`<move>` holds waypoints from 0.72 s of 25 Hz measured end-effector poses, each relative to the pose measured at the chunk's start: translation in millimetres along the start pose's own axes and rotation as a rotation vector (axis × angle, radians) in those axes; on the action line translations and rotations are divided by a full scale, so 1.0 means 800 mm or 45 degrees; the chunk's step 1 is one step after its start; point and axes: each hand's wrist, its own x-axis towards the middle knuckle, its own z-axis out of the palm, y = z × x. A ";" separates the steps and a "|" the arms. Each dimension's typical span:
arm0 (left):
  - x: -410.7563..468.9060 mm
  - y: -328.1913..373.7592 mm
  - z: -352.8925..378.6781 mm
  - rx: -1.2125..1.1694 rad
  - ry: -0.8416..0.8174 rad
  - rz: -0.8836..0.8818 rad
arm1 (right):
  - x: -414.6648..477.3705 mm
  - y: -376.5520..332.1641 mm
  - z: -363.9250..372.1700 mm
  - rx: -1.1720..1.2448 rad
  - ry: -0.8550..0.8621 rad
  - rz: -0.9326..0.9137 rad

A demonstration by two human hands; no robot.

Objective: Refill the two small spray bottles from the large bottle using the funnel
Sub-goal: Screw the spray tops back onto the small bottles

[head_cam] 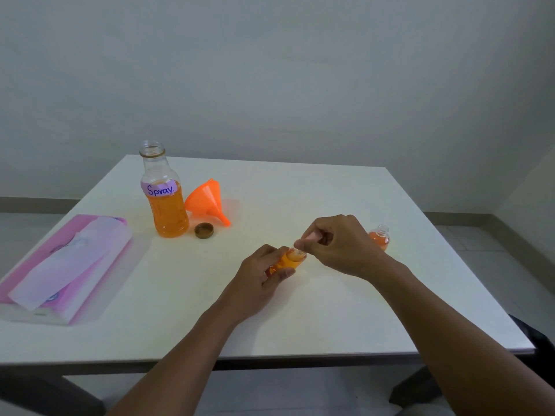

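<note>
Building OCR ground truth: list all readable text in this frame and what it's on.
"Spray." is handwritten on the purple label of the large bottle.
Print on the pink pack: too blurred to read.
No other text is visible.

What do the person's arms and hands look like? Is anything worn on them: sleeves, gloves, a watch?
Both arms are bare as far as the picture shows: no sleeve on the left forearm or the right forearm. The left hand and the right hand wear no gloves. No watch or bracelet shows at either wrist, and no ring on the visible fingers.
</note>
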 end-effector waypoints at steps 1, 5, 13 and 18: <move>0.000 0.000 0.000 -0.002 -0.005 0.000 | 0.001 0.000 -0.002 -0.011 -0.009 0.011; 0.001 -0.001 -0.001 -0.042 0.007 -0.027 | -0.004 -0.001 -0.013 0.148 -0.123 -0.004; -0.004 0.006 0.000 -0.016 0.069 -0.002 | -0.004 -0.010 0.009 0.195 0.048 0.054; -0.003 0.009 -0.002 0.027 0.224 0.033 | -0.008 -0.025 0.028 0.218 0.192 0.057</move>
